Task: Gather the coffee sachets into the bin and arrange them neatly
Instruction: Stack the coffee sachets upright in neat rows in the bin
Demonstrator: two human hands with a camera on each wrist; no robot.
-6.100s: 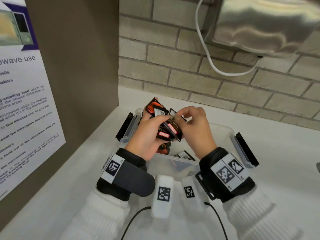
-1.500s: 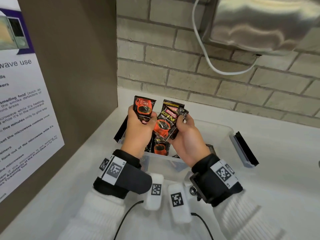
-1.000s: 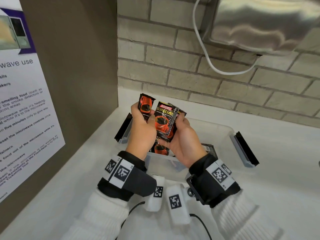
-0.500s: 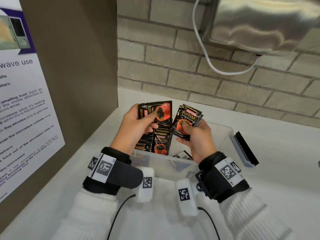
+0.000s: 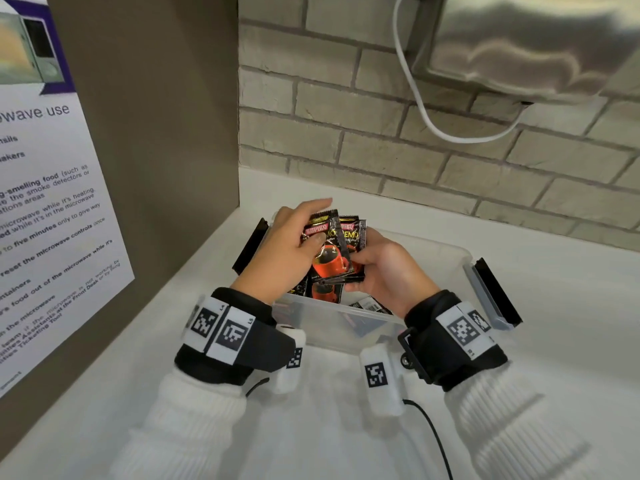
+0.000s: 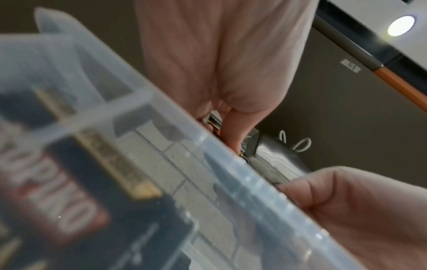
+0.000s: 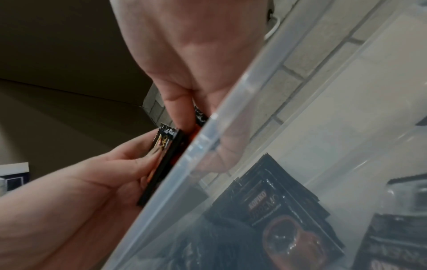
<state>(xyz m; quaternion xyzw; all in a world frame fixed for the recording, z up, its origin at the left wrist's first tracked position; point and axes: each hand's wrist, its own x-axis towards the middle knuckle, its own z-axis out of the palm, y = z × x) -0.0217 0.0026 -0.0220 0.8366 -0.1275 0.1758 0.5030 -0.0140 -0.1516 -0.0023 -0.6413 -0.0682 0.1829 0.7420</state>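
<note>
Both hands hold one upright stack of black-and-red coffee sachets (image 5: 333,258) just above the left end of the clear plastic bin (image 5: 464,261). My left hand (image 5: 322,220) pinches the stack's top left, thumb on the front face. My right hand (image 5: 360,268) cups its lower right edge, fingers hidden behind it. In the right wrist view the stack (image 7: 164,151) sits edge-on between my left hand (image 7: 97,179) and my right hand (image 7: 184,113) at the bin rim (image 7: 208,127). More sachets (image 5: 323,293) lie inside the bin, seen through its wall (image 7: 277,210). The left wrist view is blurred by the bin wall (image 6: 161,138).
The bin stands on a white counter (image 5: 554,306) in a corner, with a brown side panel and poster (image 5: 52,202) to the left and a brick wall (image 5: 381,133) behind. Black latch handles (image 5: 495,292) stick out at the bin's ends. A white cable (image 5: 433,123) hangs above.
Half a second ago each hand held its own sachets apart. Now the hands have come together and the sachets form a single stack held by both.
</note>
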